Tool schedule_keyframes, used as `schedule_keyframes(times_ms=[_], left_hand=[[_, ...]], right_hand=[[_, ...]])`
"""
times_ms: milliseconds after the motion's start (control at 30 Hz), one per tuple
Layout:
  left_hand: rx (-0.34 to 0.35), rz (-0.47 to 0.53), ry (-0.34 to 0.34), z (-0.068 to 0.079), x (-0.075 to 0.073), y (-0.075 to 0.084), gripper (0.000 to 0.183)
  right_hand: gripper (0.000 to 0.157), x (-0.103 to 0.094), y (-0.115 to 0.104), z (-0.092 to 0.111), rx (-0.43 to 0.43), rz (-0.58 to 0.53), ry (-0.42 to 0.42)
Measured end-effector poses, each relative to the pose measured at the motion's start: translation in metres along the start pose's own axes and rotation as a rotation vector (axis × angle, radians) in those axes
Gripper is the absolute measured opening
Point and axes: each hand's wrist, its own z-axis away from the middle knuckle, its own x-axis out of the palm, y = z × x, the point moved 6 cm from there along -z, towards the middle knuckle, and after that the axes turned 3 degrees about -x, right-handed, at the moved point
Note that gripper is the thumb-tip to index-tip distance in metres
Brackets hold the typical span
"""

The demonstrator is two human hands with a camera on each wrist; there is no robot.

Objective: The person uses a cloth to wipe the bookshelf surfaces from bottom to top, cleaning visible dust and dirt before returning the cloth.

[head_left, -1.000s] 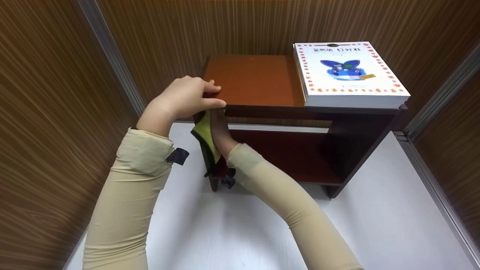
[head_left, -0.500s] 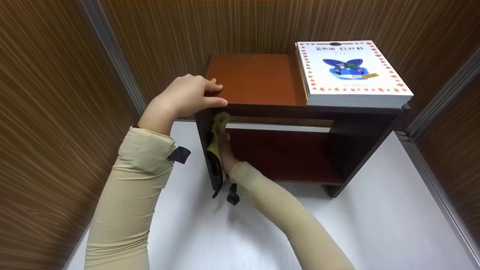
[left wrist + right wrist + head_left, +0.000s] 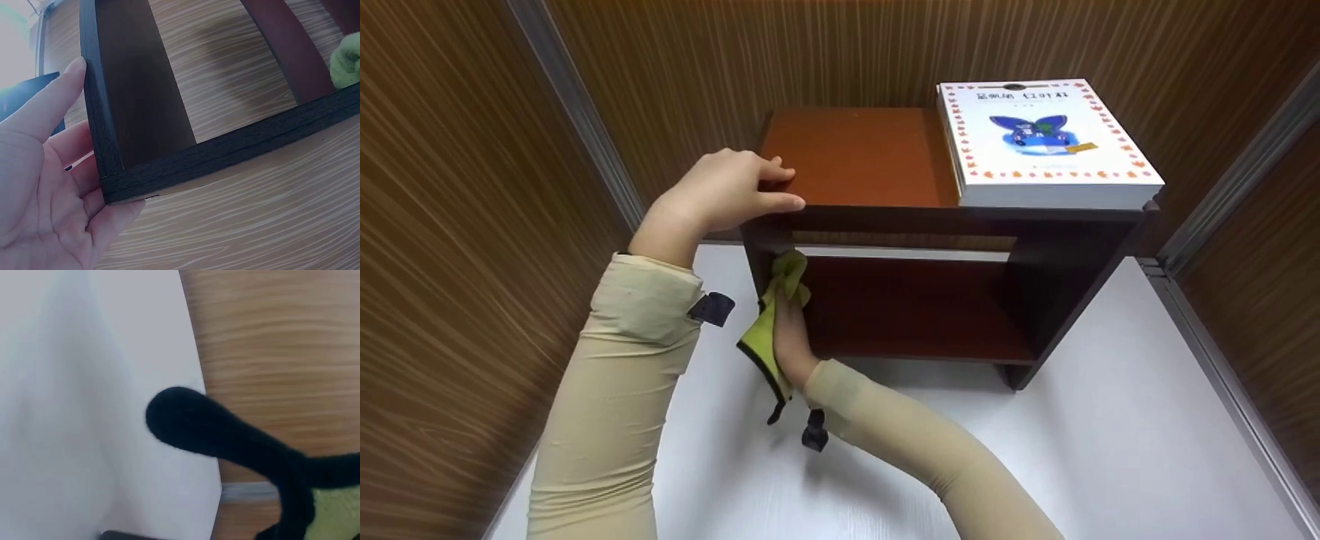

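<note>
In the head view my left hand [image 3: 724, 191] grips the top left corner of a small dark brown shelf [image 3: 877, 154]. The left wrist view has the thumb along the dark edge [image 3: 93, 107] and the fingers round the corner. Lower down, my right hand [image 3: 791, 337] holds a yellow-green cloth [image 3: 761, 337] with black trim at the front of the left side panel. Part of the cloth bunches over the fingertips and hides them. A black loop of the trim [image 3: 219, 427] dangles in the right wrist view, where the hand itself is out of sight.
A stack of white picture books [image 3: 1046, 142] lies on the right half of the shelf top. Below is a red-brown lower board [image 3: 915, 307]. Wood-grain walls [image 3: 847, 45] enclose the back and sides, above a white floor [image 3: 1080, 457].
My right hand has moved down along the left side panel and toward me, bringing the cloth with it. My left hand stays on the shelf corner.
</note>
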Motion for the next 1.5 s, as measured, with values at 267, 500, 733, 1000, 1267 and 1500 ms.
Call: schedule_keyframes(times_ms=[267,500,733,1000,1267,1500], left_hand=[[-0.005,0.006,-0.007,0.0,0.003,-0.002,0.055],[0.0,0.007,0.019,0.002,0.0,-0.001,0.053],[0.005,-0.004,0.018,0.004,-0.002,0.0,0.053],[-0.004,-0.002,0.001,0.002,0.001,0.003,0.054],[0.0,0.005,0.009,0.004,0.001,0.001,0.055],[0.005,-0.004,0.019,0.006,0.001,0.001,0.055]], right_hand=[[0.058,0.013,-0.059,0.019,-0.519,-0.07,-0.017],[0.061,0.007,-0.105,0.006,-0.642,-0.123,-0.062],[0.048,-0.001,-0.114,-0.018,-0.473,-0.136,-0.07],[0.06,-0.008,-0.101,-0.027,-0.462,-0.03,-0.089],[0.069,-0.014,-0.031,-0.038,-0.113,0.047,-0.102],[0.064,-0.021,0.002,-0.028,-0.035,0.148,-0.097]])
